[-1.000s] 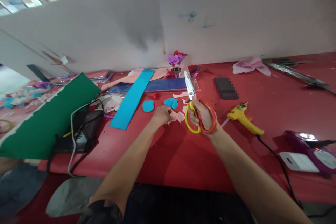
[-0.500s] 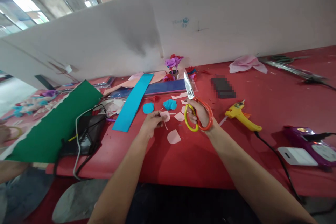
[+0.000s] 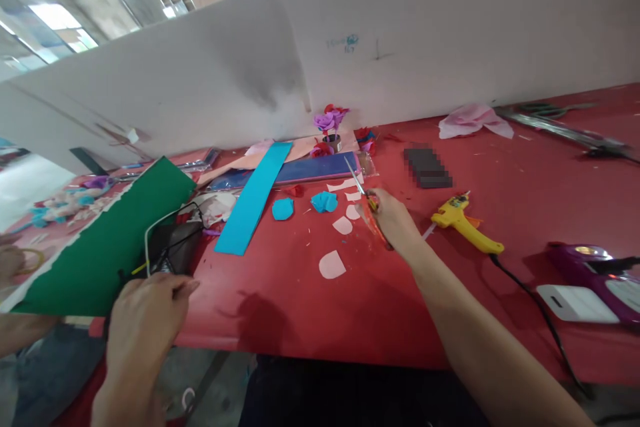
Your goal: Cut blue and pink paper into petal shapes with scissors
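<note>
Head view: the red tabletop (image 3: pixel 380 320) is backed by a pale partition (image 3: pixel 440 27); scissors (image 3: pixel 369 200) are grasped by the right hand (image 3: pixel 395 217); left hand (image 3: pixel 147 313) curled closed, contents unclear.

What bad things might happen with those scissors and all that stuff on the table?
The metal scissors in the right hand might nick fingers, since their blades look bare. The yellow plastic glue gun could burn that forearm if it is hot; I can't tell. Its black cord runs off the table's near edge, so it might get snagged.
</note>
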`<state>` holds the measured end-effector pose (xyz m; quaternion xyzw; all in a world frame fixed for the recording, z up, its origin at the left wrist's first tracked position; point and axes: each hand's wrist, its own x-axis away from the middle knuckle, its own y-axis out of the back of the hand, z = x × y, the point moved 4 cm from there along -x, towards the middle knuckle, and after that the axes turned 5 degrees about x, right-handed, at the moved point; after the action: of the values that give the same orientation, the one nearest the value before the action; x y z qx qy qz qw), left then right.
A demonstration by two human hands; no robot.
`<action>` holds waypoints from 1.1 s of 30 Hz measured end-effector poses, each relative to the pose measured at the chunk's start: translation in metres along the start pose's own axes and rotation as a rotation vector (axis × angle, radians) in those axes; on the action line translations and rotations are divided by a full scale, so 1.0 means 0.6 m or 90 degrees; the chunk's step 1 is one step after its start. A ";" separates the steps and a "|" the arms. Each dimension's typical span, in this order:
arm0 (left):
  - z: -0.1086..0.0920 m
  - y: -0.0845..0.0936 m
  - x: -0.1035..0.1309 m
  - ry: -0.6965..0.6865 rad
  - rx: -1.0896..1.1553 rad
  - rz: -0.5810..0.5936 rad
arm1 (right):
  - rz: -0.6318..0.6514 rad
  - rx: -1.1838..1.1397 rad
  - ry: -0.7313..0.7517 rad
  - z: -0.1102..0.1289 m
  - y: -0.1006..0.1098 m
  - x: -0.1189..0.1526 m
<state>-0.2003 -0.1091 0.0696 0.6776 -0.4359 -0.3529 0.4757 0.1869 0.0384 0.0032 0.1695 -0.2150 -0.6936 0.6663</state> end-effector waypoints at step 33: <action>-0.228 -0.225 -0.137 -0.005 0.792 0.235 | 0.040 0.293 0.134 -0.036 0.186 0.225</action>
<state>-0.0742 0.0356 -0.0130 0.7390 -0.6702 0.0509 0.0453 0.2858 -0.1003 0.0502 0.3811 -0.3016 -0.5838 0.6504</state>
